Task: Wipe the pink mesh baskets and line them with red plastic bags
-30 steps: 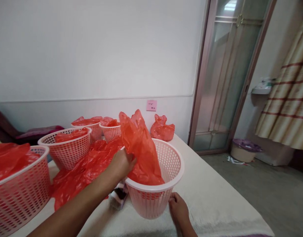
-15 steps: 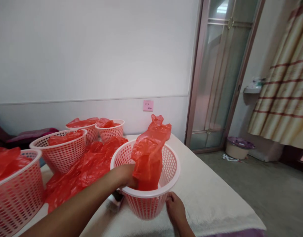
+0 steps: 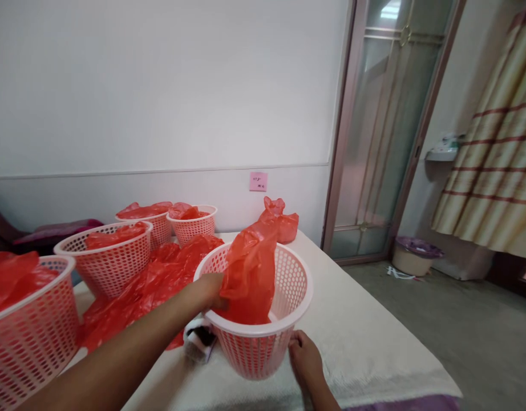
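1. Presently, left hand (image 3: pixel 212 291) at near-left side of the red bag (image 3: pixel 252 279). Fingers bent, tips lost behind thin plastic; cannot tell whether they are closed on it.
2. Red bag stands partly inside the front basket (image 3: pixel 254 357), lower part below the rim, upper part rising above it and leaning away, toward the back right.
3. Front basket: pink, perforated, upright, round-mouthed; red shows through the holes of its near wall.
4. Right hand (image 3: pixel 306 357) low on the basket's right side, fingers curled in against the wall. Cannot tell whether it grips or only rests there.
5. Basket stands on a white-covered surface (image 3: pixel 374 337); purple cloth (image 3: pixel 408 404) shows along the near edge.
6. Small dark-and-white item (image 3: pixel 199 341) just left of the basket's foot, beneath the left wrist. Too obscured to identify.
7. Loose red plastic (image 3: pixel 160 291) spread in a crumpled heap left of the basket, partly covered by the left forearm.
8. Four more perforated baskets beyond and left: large one (image 3: pixel 32 342) cut by the frame, mid-left one (image 3: pixel 121 262), two at the back (image 3: pixel 194 231). Red plastic in each.
9. Second red bag (image 3: pixel 287 226) at the far end, near the wall. Top of the first overlaps it in view; contact unclear.
10. Pink note (image 3: pixel 258 181) on the wall, handwriting too small to read. Right: glazed door (image 3: pixel 387 137), lined bin (image 3: pixel 411 262) on the floor, striped curtain (image 3: pixel 489 154).
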`<move>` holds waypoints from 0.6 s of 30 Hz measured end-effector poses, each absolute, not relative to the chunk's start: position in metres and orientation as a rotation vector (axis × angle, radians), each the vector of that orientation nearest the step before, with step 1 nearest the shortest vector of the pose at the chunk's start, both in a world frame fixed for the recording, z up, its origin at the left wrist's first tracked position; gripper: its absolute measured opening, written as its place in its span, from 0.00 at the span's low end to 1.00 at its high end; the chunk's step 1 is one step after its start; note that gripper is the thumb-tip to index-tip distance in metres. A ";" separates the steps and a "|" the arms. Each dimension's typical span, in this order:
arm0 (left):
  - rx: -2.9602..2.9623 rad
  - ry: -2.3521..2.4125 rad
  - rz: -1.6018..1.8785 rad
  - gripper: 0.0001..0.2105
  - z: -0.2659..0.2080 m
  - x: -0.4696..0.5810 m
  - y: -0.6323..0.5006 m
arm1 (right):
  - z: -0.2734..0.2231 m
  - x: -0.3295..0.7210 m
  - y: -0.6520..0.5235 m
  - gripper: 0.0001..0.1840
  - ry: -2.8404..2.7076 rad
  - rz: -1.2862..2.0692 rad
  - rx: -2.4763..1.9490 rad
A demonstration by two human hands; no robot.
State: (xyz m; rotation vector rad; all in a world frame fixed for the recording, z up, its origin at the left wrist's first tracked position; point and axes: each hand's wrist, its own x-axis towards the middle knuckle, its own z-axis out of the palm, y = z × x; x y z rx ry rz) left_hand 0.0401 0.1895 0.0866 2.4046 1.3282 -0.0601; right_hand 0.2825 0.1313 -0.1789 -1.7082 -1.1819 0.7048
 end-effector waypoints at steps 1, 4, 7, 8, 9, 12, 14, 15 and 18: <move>2.364 1.296 -0.106 0.09 0.089 0.040 0.187 | -0.178 0.282 0.131 0.15 -1.184 0.703 -1.706; 2.284 1.220 -0.136 0.08 0.093 0.041 0.180 | -0.176 0.282 0.130 0.14 -1.190 0.698 -1.704; 2.280 1.198 -0.019 0.06 0.095 0.040 0.173 | -0.177 0.282 0.130 0.13 -1.189 0.699 -1.713; 2.286 1.192 0.049 0.07 0.095 0.039 0.170 | -0.177 0.283 0.130 0.13 -1.190 0.700 -1.717; 2.294 1.186 0.137 0.07 0.094 0.039 0.166 | -0.178 0.283 0.130 0.12 -1.192 0.701 -1.720; 2.332 1.226 0.478 0.10 0.087 0.037 0.152 | -0.179 0.283 0.129 0.12 -1.199 0.699 -1.735; 2.340 1.292 0.687 0.11 0.080 0.037 0.144 | -0.178 0.282 0.128 0.12 -1.200 0.694 -1.749; 2.339 1.320 0.762 0.12 0.077 0.037 0.142 | -0.178 0.281 0.128 0.12 -1.200 0.691 -1.755; 2.329 1.380 0.882 0.13 0.069 0.039 0.140 | -0.178 0.277 0.129 0.12 -1.199 0.673 -1.770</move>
